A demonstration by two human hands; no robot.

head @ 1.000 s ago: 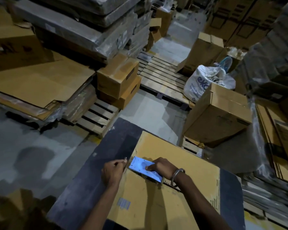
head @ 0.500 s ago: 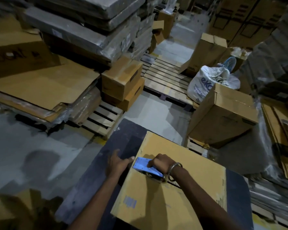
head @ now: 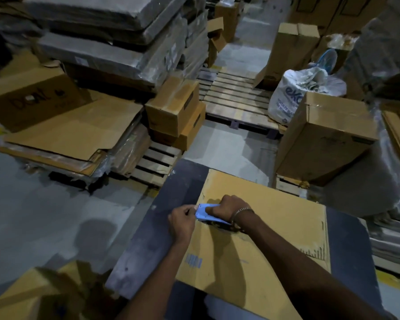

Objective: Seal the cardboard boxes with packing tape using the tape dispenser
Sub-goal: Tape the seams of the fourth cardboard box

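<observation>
- At the six o'clock foreground, a flat tan cardboard box lies on a dark grey surface, top face up, likely so tape can run along its seam.
- The right hand grips a light blue tape dispenser, fingers curled round its handle, pressing it onto the box near its nine o'clock edge. A metal bracelet circles that wrist.
- The left hand sits just beside the dispenser's front at the box edge; its fingers are curled and seem to pinch the tape end, probably to anchor it, though the tape itself is too small to see.
- At twelve o'clock, a wooden slatted pallet lies on the floor.
- At two o'clock, a white printed plastic sack rests behind an upright brown carton.
- At ten o'clock, flattened cardboard sheets are stacked.
</observation>
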